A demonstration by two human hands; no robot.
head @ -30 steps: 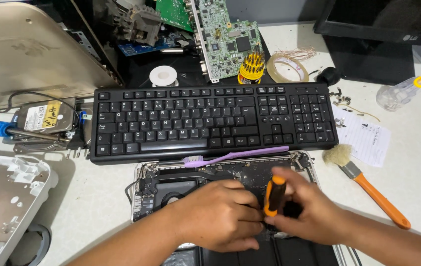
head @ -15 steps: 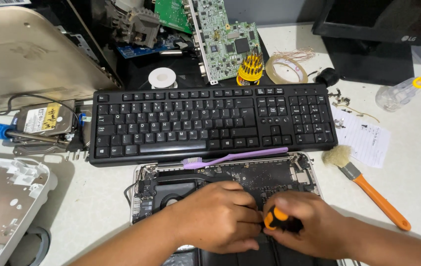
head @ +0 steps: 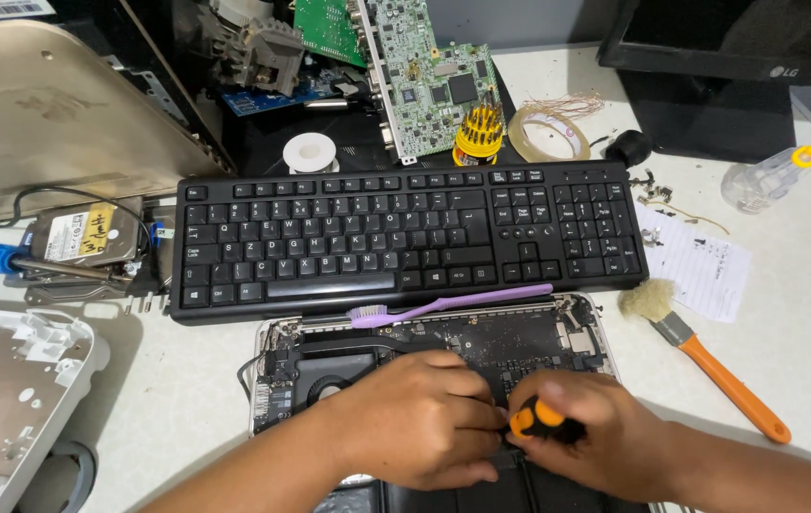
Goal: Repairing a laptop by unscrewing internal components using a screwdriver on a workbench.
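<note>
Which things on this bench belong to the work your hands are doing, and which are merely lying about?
In use: opened laptop; screwdriver in right hand; left hand resting on the laptop.

Lying about: black keyboard; purple toothbrush; orange-handled brush; hard drive; green circuit board; tape roll.

This is a repair workshop for computers. Under the hands lies an opened silver laptop (head: 443, 332) with its insides showing. Beyond the hands, a black keyboard (head: 405, 233) sits on the pale bench (head: 795, 323). Farther off stand green circuit boards (head: 429, 81). To the left rests a bare grey hard drive (head: 83, 237).
</note>
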